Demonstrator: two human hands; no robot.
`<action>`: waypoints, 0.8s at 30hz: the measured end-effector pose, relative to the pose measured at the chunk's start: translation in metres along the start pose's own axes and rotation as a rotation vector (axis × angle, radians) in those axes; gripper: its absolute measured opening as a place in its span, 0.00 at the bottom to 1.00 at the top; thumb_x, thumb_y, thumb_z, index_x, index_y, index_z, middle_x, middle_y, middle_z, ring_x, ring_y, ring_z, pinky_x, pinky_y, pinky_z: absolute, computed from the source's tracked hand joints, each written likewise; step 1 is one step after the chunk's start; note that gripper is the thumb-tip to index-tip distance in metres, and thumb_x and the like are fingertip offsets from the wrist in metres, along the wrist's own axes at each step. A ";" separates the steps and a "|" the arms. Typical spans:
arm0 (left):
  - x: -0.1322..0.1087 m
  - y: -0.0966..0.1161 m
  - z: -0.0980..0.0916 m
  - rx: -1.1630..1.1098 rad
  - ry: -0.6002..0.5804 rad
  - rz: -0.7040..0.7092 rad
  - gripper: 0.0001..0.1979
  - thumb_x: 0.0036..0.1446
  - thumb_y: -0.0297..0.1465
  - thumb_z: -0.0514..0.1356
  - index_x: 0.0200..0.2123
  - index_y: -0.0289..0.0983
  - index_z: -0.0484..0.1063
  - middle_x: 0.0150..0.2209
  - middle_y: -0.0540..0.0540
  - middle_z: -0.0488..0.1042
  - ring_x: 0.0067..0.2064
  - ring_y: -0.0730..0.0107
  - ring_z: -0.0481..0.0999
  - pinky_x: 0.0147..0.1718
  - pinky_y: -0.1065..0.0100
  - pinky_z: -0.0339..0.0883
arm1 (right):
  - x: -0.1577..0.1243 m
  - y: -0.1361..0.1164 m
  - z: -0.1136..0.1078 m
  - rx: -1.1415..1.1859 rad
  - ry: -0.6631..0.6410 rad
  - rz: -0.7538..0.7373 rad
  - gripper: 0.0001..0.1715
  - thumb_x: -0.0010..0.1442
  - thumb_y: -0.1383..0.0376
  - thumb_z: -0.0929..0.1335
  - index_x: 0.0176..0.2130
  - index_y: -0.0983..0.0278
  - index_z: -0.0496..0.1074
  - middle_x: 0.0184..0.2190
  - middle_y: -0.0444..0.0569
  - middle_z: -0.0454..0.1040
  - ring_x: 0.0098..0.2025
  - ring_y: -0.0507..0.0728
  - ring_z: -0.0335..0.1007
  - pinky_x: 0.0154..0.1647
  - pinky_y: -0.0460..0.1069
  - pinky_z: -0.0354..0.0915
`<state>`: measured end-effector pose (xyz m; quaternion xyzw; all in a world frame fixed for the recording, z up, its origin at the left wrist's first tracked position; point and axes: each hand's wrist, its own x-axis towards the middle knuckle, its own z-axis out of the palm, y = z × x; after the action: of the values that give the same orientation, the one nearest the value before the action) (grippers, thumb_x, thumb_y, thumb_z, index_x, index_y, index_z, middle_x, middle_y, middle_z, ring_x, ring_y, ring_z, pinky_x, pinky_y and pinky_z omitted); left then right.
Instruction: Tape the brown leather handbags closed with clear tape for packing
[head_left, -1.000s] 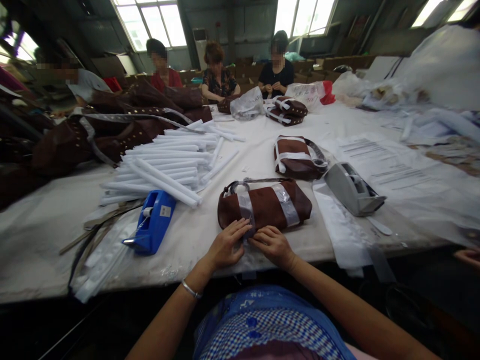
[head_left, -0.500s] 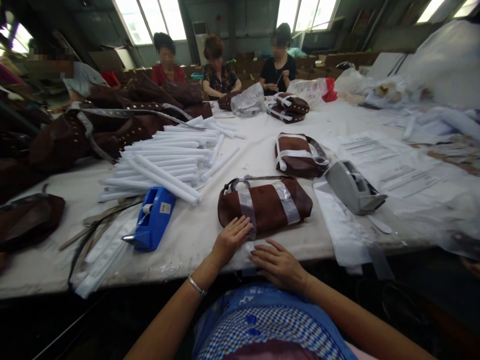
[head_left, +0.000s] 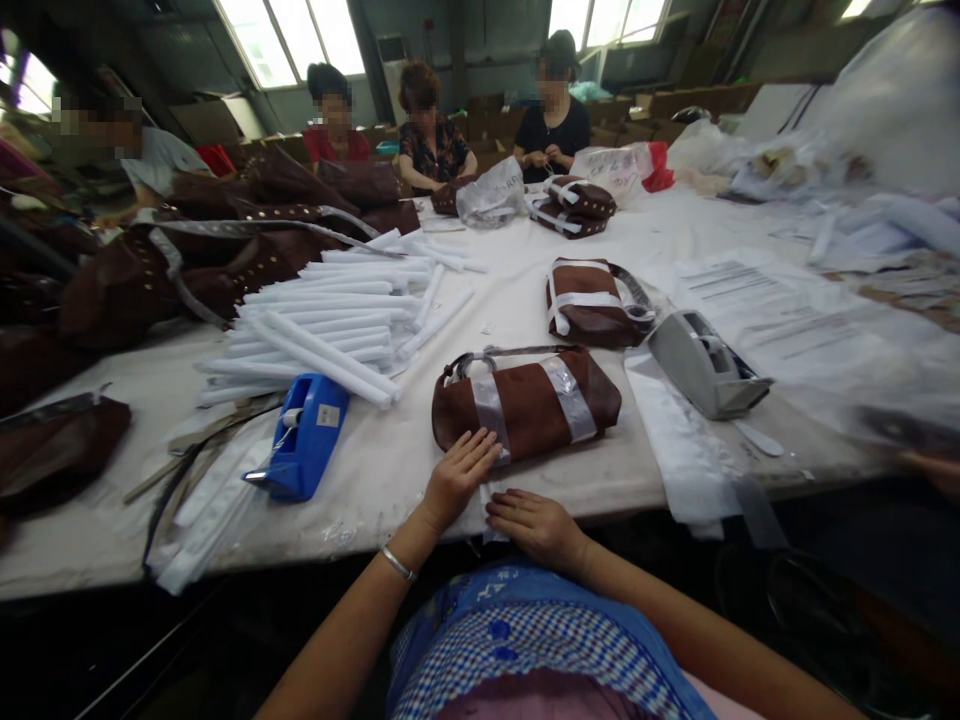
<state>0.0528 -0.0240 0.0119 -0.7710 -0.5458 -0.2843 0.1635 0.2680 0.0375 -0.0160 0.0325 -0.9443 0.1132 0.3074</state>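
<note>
**Brown bag (head_left: 525,402) carries two bands; one near end is hidden under my left hand (head_left: 461,482)**

The bag lies on the bench (head_left: 382,440) just beyond my hands. They are apart, and neither is clenched: the left lies palm down, its fingers over the near end of the left band (head_left: 490,400), while my right hand (head_left: 536,527) lies flat at the bench edge, nearer me, just beside a pale strip (head_left: 485,493). Whether it pins that strip, I can't tell.

I'd judge this bag well along. The left band and the right band (head_left: 571,398) both run over its face, and the strap (head_left: 525,350) lies along its far side. What seems unsettled is that near end under my fingers; I can't see if it is stuck down.

Straight beyond, a second bag (head_left: 585,322) carries crossing bands and looks done to me. Farther off sit stacked bags (head_left: 576,212), banded in white too.

Left of my hands there looks to be plenty left: a heap of brown bags (head_left: 255,235), and a loose bag (head_left: 64,455) showing no white band on the part in view. White rolls (head_left: 322,330) lie before the heap. A blue tape dispenser (head_left: 319,455) stands left of my hands, a grey tape dispenser (head_left: 697,365) to their right, both untouched.
</note>
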 end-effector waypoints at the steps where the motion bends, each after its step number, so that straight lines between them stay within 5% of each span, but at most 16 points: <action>1: 0.000 0.000 0.000 0.004 -0.005 0.005 0.26 0.66 0.21 0.53 0.66 0.37 0.58 0.62 0.40 0.70 0.67 0.61 0.63 0.63 0.52 0.66 | -0.001 0.001 -0.003 0.008 0.003 -0.004 0.16 0.65 0.73 0.66 0.52 0.66 0.75 0.49 0.53 0.80 0.54 0.58 0.75 0.57 0.56 0.72; 11: 0.000 0.003 0.003 0.029 0.002 0.000 0.26 0.66 0.20 0.53 0.66 0.37 0.58 0.62 0.41 0.70 0.67 0.60 0.64 0.62 0.51 0.67 | -0.018 0.004 -0.027 0.053 0.028 0.012 0.16 0.67 0.72 0.65 0.53 0.65 0.74 0.47 0.53 0.81 0.53 0.57 0.76 0.57 0.54 0.73; 17: -0.003 0.012 0.012 0.057 0.021 -0.108 0.25 0.66 0.22 0.55 0.65 0.42 0.62 0.59 0.45 0.73 0.64 0.61 0.68 0.60 0.54 0.69 | 0.010 0.010 -0.042 0.113 0.111 0.045 0.16 0.68 0.74 0.63 0.51 0.64 0.75 0.46 0.51 0.81 0.50 0.55 0.78 0.55 0.53 0.73; 24: 0.001 0.024 0.014 0.151 0.080 -0.229 0.21 0.64 0.24 0.58 0.58 0.45 0.70 0.42 0.46 0.78 0.47 0.63 0.77 0.55 0.56 0.72 | 0.054 0.037 -0.062 0.113 0.224 0.136 0.16 0.67 0.72 0.65 0.51 0.57 0.76 0.41 0.46 0.82 0.43 0.52 0.78 0.53 0.52 0.73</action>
<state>0.0793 -0.0238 0.0029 -0.6771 -0.6434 -0.2895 0.2092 0.2551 0.0879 0.0568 -0.0270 -0.8962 0.1894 0.4003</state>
